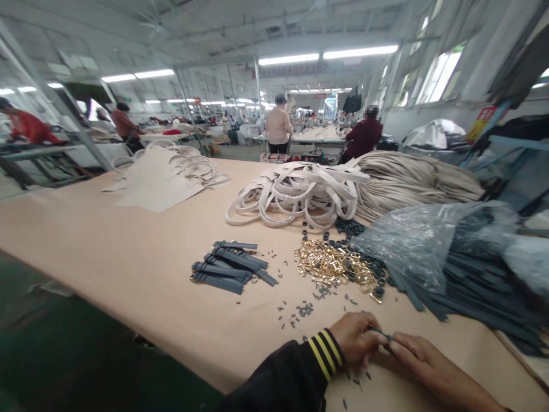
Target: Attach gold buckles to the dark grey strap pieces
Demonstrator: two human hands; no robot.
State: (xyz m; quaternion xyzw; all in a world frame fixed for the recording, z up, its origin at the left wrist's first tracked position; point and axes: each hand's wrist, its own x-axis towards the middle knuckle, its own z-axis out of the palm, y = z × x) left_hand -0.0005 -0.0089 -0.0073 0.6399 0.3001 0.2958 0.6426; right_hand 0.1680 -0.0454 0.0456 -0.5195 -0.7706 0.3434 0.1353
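Strap piece (381,333) pinched between both hands' fingers (373,337) — above table (128,257).

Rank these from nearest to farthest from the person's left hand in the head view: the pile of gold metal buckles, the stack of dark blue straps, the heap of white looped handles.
1. Pile of gold metal buckles, just beyond the left hand.
2. Stack of dark blue straps, farther off to the left.
3. Heap of white looped handles, far back at mid-table.
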